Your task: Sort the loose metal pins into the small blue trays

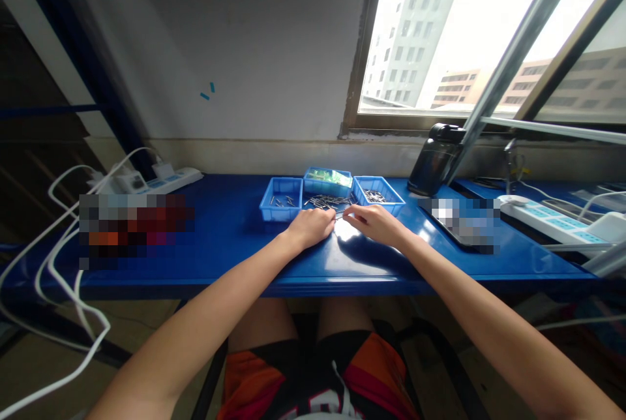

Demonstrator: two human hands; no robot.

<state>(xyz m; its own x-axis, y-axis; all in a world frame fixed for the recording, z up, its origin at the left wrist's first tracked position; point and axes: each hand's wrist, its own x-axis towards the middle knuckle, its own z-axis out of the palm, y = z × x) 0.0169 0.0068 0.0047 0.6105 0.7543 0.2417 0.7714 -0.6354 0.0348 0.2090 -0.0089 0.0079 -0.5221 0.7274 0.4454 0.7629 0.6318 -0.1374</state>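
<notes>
My left hand (313, 227) rests low over the blue table, its fingers closed and curled. Close beside it, my right hand (374, 221) is pinched, thumb and fingers together. A thin silvery piece (340, 215) shows between the fingertips of both hands; its kind is too small to tell. Just beyond the hands lies a loose pile of slim metal parts (327, 201). Around the pile stand a left blue bin (281, 214) with a few such parts, a right blue bin (394, 206) with many, and a back blue bin (310, 173) holding a green-and-white packet (328, 177).
A black bottle (433, 159) stands at the right near the window. In front of it lies a phone-like flat object (460, 227), partly blurred out. Power strips (552, 221) and white cables (46, 263) occupy both sides. The blue table's (220, 263) front edge is near my lap.
</notes>
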